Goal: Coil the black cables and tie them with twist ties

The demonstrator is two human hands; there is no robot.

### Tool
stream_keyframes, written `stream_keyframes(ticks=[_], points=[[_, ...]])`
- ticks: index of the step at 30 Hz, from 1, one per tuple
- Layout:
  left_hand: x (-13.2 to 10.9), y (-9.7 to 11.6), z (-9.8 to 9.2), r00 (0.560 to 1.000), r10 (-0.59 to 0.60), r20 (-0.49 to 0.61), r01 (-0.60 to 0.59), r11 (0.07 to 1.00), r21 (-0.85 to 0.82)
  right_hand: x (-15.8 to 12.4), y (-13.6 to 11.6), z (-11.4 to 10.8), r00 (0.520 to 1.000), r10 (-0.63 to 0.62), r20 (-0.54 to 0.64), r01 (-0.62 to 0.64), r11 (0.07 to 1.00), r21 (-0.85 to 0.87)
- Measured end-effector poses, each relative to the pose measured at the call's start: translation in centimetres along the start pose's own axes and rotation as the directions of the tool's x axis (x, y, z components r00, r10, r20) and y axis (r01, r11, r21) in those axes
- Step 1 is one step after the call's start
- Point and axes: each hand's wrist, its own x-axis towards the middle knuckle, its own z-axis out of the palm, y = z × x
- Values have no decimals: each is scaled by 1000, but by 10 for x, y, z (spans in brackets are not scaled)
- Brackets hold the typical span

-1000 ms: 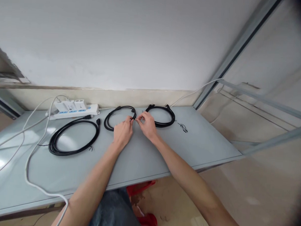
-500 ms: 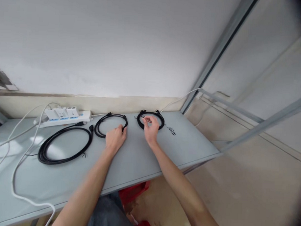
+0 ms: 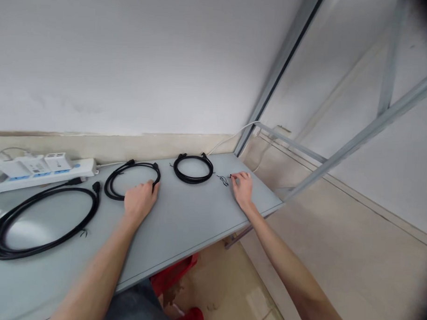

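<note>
My left hand is closed on the right side of the middle coil of black cable, which lies flat on the table. The cable's two dark connectors rest at the back of the loop. At the table's right end my right hand pinches a small black twist tie, mostly hidden by the fingers. Just left of those fingertips lies a small heap of thin black twist ties. A smaller coil of black cable sits between my hands, near the wall, touched by neither.
On the left lies a larger coil of black cable. Behind it a white power strip carries plugged-in adapters. The grey table backs onto a wall. Metal frame bars rise at the right, and something red is below the front edge.
My right hand has moved right, from over the small coil to beside the twist ties. The view has turned right. My left hand stays on the middle coil.
</note>
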Motion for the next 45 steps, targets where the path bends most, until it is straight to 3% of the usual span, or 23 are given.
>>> stream_keyframes(ticks=[8, 16, 23, 29, 34, 40, 45], points=[[-10, 5, -7, 997, 51, 63, -56, 996, 68, -1, -1, 8, 991, -70, 117, 81, 992, -94], [-23, 8, -18, 996, 56, 69, -61, 995, 82, -1, 6, 15, 989, -88, 119, 99, 991, -89], [-22, 19, -19, 997, 23, -76, -20, 999, 46, 0, 10, 17, 1000, -14, 20, 13, 1000, 5], [-12, 19, -20, 980, 83, -181, -75, 996, 50, 0, 13, 18, 996, 68, -65, -62, 994, 85], [0, 51, -27, 950, 228, -215, -220, 974, 59, -1, 14, 19, 992, 93, -88, -86, 993, 82], [34, 111, -27, 884, 440, -154, -433, 898, 79, -3, 2, 17, 996, -81, 20, 83, 993, -87], [62, 135, -15, 868, 471, -159, -464, 882, 80, -4, 0, 16, 994, -109, 8, 109, 989, -96]])
